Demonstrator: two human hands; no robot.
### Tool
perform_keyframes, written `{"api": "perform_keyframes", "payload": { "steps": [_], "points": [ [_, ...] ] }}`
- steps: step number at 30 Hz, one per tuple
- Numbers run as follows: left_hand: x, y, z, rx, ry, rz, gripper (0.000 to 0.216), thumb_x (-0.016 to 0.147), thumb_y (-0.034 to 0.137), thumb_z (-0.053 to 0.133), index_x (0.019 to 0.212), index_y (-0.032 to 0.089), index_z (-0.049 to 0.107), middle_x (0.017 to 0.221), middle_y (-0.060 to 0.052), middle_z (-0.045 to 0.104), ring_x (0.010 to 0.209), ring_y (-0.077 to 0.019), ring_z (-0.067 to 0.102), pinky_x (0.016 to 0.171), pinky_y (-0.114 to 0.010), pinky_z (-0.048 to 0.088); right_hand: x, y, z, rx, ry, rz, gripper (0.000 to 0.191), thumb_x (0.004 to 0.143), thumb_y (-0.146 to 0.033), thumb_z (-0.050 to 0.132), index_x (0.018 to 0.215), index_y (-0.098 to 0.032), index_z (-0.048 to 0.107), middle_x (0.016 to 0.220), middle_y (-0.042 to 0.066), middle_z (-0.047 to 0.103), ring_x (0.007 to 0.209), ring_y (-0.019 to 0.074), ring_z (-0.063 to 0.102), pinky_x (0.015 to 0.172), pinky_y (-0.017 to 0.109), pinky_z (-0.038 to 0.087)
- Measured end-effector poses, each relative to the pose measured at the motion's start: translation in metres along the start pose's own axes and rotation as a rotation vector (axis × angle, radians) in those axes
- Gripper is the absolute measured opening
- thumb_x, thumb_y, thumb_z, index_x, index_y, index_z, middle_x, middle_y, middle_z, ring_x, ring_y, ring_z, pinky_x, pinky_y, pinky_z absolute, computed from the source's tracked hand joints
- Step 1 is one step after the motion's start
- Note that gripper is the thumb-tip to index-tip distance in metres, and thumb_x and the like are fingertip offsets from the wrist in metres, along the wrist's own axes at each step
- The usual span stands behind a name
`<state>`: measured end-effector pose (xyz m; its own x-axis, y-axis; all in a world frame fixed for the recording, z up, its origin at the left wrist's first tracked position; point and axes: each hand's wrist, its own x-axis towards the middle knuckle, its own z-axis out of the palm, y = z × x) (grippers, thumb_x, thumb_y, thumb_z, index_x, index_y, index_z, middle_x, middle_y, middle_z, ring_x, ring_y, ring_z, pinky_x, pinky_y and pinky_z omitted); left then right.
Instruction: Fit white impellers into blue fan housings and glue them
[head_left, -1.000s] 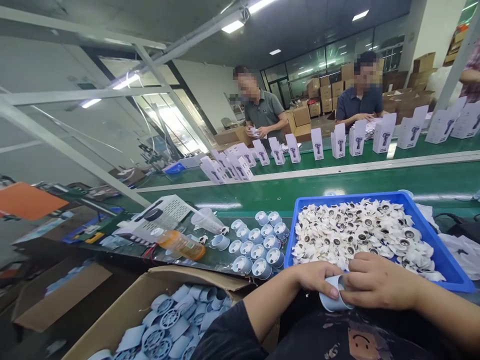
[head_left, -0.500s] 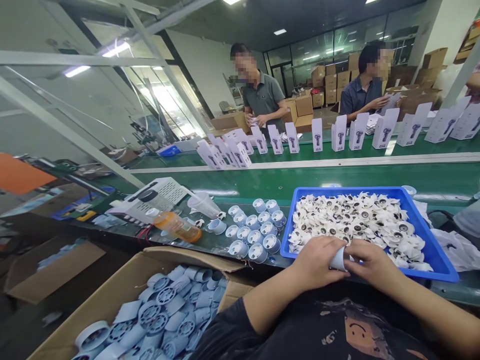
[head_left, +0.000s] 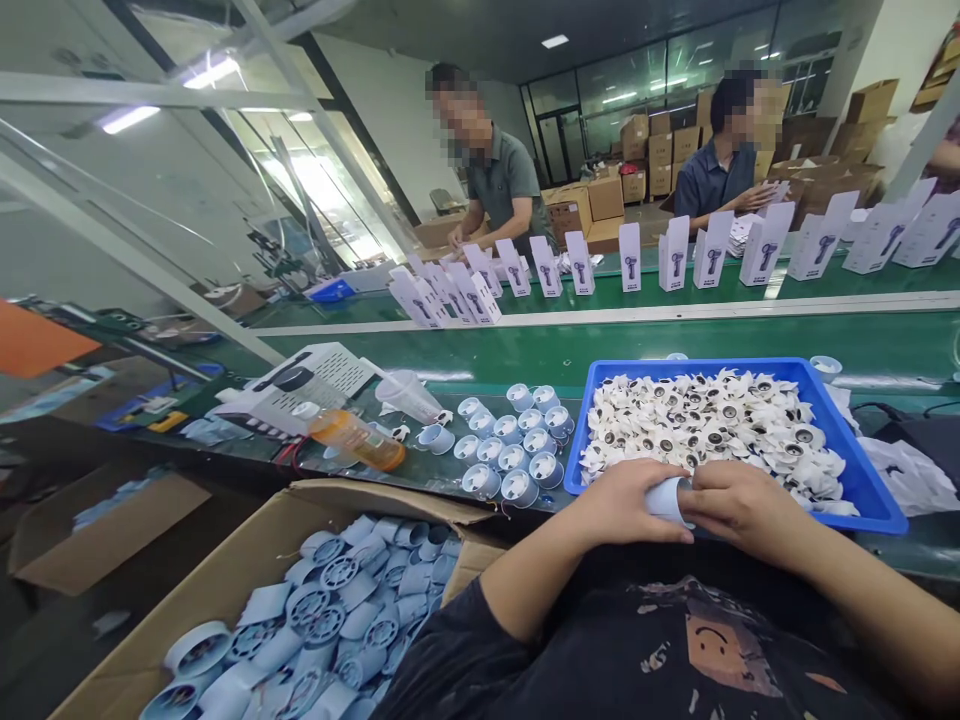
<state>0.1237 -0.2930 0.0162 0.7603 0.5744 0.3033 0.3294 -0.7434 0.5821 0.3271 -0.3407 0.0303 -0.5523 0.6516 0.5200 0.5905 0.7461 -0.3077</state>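
My left hand (head_left: pixel 626 500) and my right hand (head_left: pixel 739 505) meet in front of my chest, both closed around one pale blue round housing (head_left: pixel 667 497). Just beyond them lies a blue tray (head_left: pixel 862 470) heaped with white fan impellers (head_left: pixel 712 425). To the left of the tray stand several finished pale blue housings (head_left: pixel 510 445) on the bench. A cardboard box (head_left: pixel 247 590) at my lower left is full of loose pale blue housings (head_left: pixel 337 620).
An orange drink bottle (head_left: pixel 352 440), a clear plastic cup (head_left: pixel 409 397) and a white perforated device (head_left: pixel 300 385) lie left of the housings. A green conveyor (head_left: pixel 675 345) carries upright white cartons (head_left: pixel 679 255). Two people work across it, with stacked cardboard boxes behind.
My hands have risen slightly towards the tray's near edge while turning the housing between them. The view tilted down, and the person across on the left bent towards the cartons.
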Motion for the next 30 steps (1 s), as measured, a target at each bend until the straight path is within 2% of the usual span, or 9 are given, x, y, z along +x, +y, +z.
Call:
{"api": "perform_keyframes", "payload": {
  "steps": [2,5,7,10,14,19,22,26,30],
  "points": [
    [0.000,-0.001,-0.002,-0.064,-0.005,-0.004,0.066,0.064,0.047,0.085,0.120,0.016,0.065,0.110,-0.010,0.074,0.099,-0.0248,0.070,0.088,-0.035,0.055,0.000,-0.002,-0.010,-0.072,-0.016,-0.049,0.031,0.100,-0.031,0.046,0.083,-0.020,0.069,0.069,0.002,0.055,0.062,0.0122,0.046,0.058,0.026,0.030],
    [-0.003,0.001,-0.002,-0.048,0.118,0.031,0.066,0.066,0.043,0.085,0.122,0.017,0.062,0.118,-0.011,0.071,0.109,-0.0263,0.067,0.097,-0.039,0.050,-0.002,-0.006,-0.013,-0.125,0.030,-0.051,0.029,0.098,-0.026,0.048,0.079,-0.016,0.067,0.067,0.003,0.050,0.063,0.0127,0.044,0.059,0.027,0.029],
    [-0.006,0.002,-0.002,-0.037,0.177,0.067,0.062,0.070,0.043,0.082,0.123,0.019,0.060,0.120,-0.010,0.071,0.109,-0.0254,0.067,0.097,-0.039,0.050,-0.003,-0.010,-0.011,-0.125,0.062,-0.075,0.026,0.099,-0.030,0.048,0.095,-0.015,0.068,0.076,0.005,0.054,0.070,0.0137,0.047,0.064,0.027,0.034],
    [-0.011,0.001,-0.001,-0.030,0.262,0.105,0.056,0.078,0.046,0.075,0.125,0.020,0.058,0.121,-0.010,0.070,0.109,-0.0243,0.067,0.095,-0.039,0.049,-0.002,-0.014,-0.008,-0.210,0.083,-0.099,0.036,0.100,-0.042,0.045,0.117,-0.016,0.063,0.090,0.008,0.057,0.080,0.0175,0.049,0.073,0.031,0.038],
    [-0.014,-0.001,-0.001,-0.026,0.309,0.146,0.059,0.080,0.058,0.068,0.124,0.020,0.058,0.116,-0.010,0.072,0.103,-0.0236,0.068,0.091,-0.038,0.049,-0.001,-0.017,-0.008,-0.222,0.160,-0.087,0.035,0.099,-0.045,0.047,0.102,-0.016,0.066,0.082,0.006,0.053,0.075,0.0170,0.045,0.070,0.032,0.035],
    [-0.014,0.000,-0.002,0.002,0.365,0.208,0.062,0.079,0.063,0.066,0.123,0.020,0.057,0.113,-0.009,0.073,0.101,-0.0230,0.069,0.093,-0.038,0.047,-0.004,-0.021,-0.009,-0.194,0.153,-0.103,0.050,0.099,-0.055,0.040,0.113,-0.013,0.063,0.096,0.011,0.053,0.086,0.0207,0.047,0.078,0.037,0.036],
    [-0.014,0.000,0.001,0.009,0.365,0.206,0.063,0.080,0.063,0.065,0.124,0.020,0.056,0.114,-0.010,0.073,0.103,-0.0232,0.069,0.098,-0.040,0.044,-0.006,-0.023,-0.007,-0.121,0.205,-0.053,0.037,0.100,-0.045,0.043,0.100,-0.015,0.065,0.087,0.007,0.049,0.080,0.0183,0.044,0.073,0.034,0.034],
    [-0.014,-0.004,0.006,-0.007,0.343,0.197,0.065,0.080,0.064,0.064,0.127,0.020,0.056,0.117,-0.010,0.072,0.106,-0.0238,0.068,0.103,-0.042,0.042,-0.012,-0.021,-0.004,-0.083,0.153,-0.024,0.045,0.101,-0.049,0.038,0.120,-0.014,0.059,0.100,0.011,0.049,0.090,0.0204,0.047,0.079,0.037,0.039],
    [-0.012,-0.011,0.003,-0.021,0.280,0.173,0.070,0.076,0.069,0.065,0.125,0.020,0.058,0.114,-0.011,0.073,0.106,-0.0260,0.068,0.108,-0.045,0.039,-0.026,-0.014,-0.009,-0.067,0.226,-0.014,0.019,0.099,-0.031,0.049,0.107,-0.018,0.061,0.088,0.005,0.046,0.079,0.0157,0.044,0.071,0.032,0.036]
  ]
}}
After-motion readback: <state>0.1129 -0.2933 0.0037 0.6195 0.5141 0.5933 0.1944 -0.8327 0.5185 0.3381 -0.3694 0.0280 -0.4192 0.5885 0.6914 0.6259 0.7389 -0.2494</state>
